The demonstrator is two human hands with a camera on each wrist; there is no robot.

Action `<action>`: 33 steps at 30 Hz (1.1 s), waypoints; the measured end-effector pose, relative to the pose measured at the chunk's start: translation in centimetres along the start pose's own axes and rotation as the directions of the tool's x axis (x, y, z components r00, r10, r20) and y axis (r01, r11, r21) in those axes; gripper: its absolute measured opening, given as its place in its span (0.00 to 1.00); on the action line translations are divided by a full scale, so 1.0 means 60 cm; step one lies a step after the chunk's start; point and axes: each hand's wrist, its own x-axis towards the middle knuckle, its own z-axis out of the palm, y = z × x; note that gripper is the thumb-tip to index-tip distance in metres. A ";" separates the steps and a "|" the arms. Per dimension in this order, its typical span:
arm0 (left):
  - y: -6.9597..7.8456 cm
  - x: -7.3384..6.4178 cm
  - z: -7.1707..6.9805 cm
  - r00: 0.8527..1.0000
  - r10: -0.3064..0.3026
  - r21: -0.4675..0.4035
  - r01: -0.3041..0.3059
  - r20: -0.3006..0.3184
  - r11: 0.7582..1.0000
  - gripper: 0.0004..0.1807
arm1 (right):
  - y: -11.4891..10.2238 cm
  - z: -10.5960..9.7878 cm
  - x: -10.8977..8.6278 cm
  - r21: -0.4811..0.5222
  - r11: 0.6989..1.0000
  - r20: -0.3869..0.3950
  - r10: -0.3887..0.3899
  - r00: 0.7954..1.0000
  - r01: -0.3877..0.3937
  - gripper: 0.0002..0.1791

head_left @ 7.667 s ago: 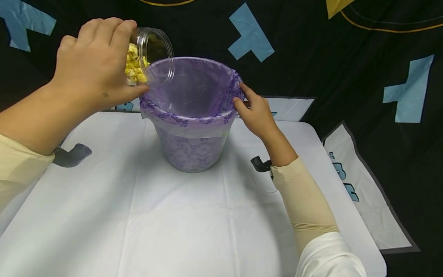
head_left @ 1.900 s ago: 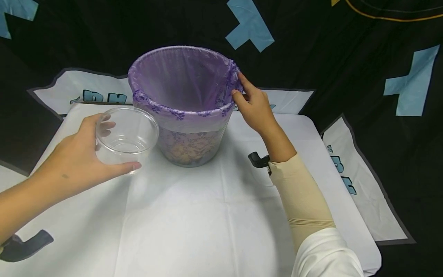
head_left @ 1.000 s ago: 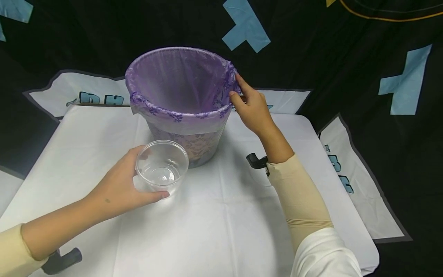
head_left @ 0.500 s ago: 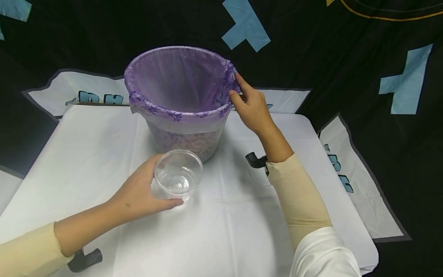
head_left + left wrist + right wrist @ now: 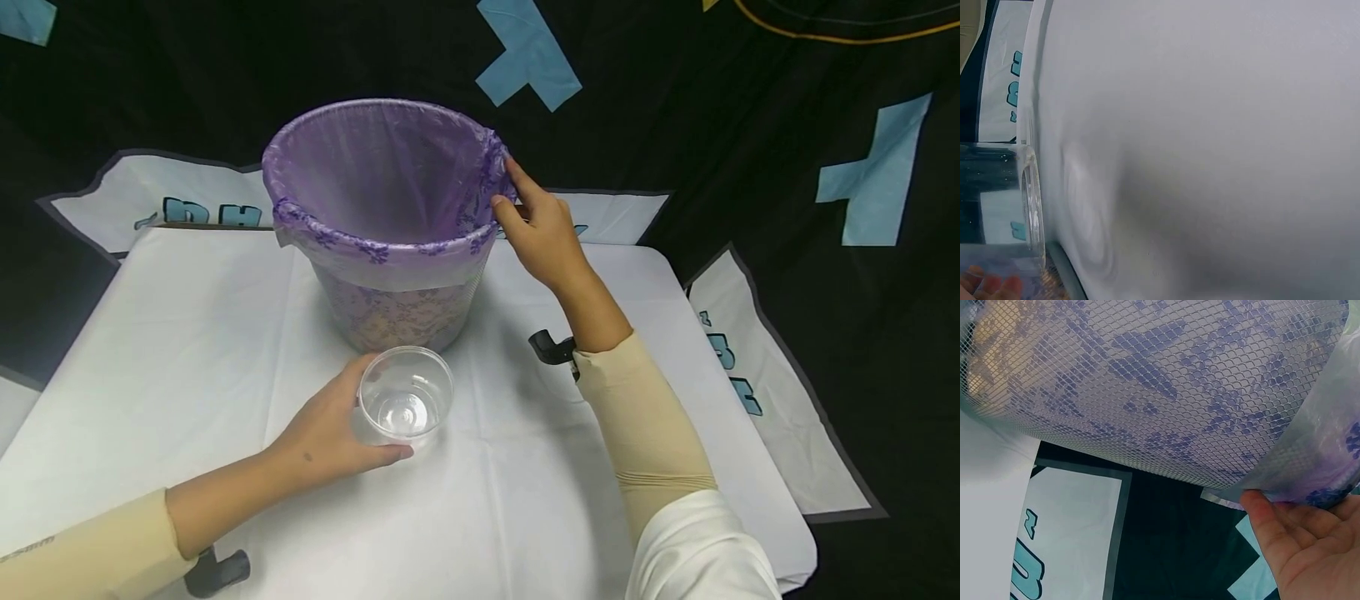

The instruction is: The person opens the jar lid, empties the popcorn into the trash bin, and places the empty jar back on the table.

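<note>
My left hand [image 5: 333,433] grips a clear plastic jar [image 5: 407,396] around its side, low in front of the bin; nothing shows inside the jar. In the left wrist view, the jar [image 5: 994,200] is at the left edge, with fingertips [image 5: 991,287] showing through it. Whether its base touches the table is unclear. A mesh bin [image 5: 405,312] with a purple flowered liner [image 5: 375,192] stands upright behind the jar. My right hand [image 5: 543,233] holds its right rim, thumb and fingers on the folded liner. Pale yellow pieces [image 5: 997,356] show through the mesh low in the bin.
The table [image 5: 420,533] has a white cloth and rounded corners. A black curtain [image 5: 675,100] with blue tape patches [image 5: 528,54] hangs behind it. White printed sheets [image 5: 772,400] lie past the table's right and back edges.
Earlier my left hand tipped the jar, with popcorn in it, over the bin. Since then the jar has come upright and moved down and rightward to the bin's front. The right hand stays on the rim.
</note>
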 end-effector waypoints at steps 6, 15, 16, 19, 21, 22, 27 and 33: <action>-0.002 -0.003 0.016 1.000 -0.008 -0.013 0.008 0.023 1.000 0.58 | 0.000 0.001 0.000 0.023 1.000 0.016 0.005 1.000 -0.006 0.33; -0.008 -0.007 0.038 0.999 -0.014 -0.027 0.016 0.050 1.000 0.60 | -0.001 -0.001 0.000 0.014 1.000 0.010 -0.003 1.000 0.003 0.33; -0.008 -0.007 0.040 0.998 -0.015 -0.029 0.017 0.054 0.999 0.60 | -0.001 -0.001 0.000 0.009 1.000 0.008 -0.003 1.000 0.003 0.33; -0.009 -0.009 0.047 0.998 -0.014 -0.028 0.016 0.065 0.999 0.60 | -0.001 -0.001 -0.001 -0.005 1.000 0.004 -0.001 1.000 0.001 0.34; -0.010 -0.010 0.050 0.997 -0.010 -0.030 0.013 0.075 0.999 0.59 | -0.002 -0.001 -0.001 -0.010 1.000 0.002 -0.002 1.000 0.002 0.34; -0.011 -0.010 0.052 0.997 -0.007 -0.034 0.010 0.080 0.999 0.59 | -0.002 -0.001 -0.001 -0.011 1.000 0.002 -0.001 1.000 0.001 0.33; -0.010 -0.010 0.055 0.992 -0.008 -0.040 0.013 0.124 0.999 0.60 | 0.000 0.000 -0.002 -0.011 1.000 -0.001 -0.006 1.000 0.006 0.34; -0.008 -0.009 0.055 0.988 0.000 -0.020 0.003 0.155 1.000 0.59 | 0.002 0.000 -0.001 -0.003 1.000 -0.001 -0.002 1.000 0.002 0.33</action>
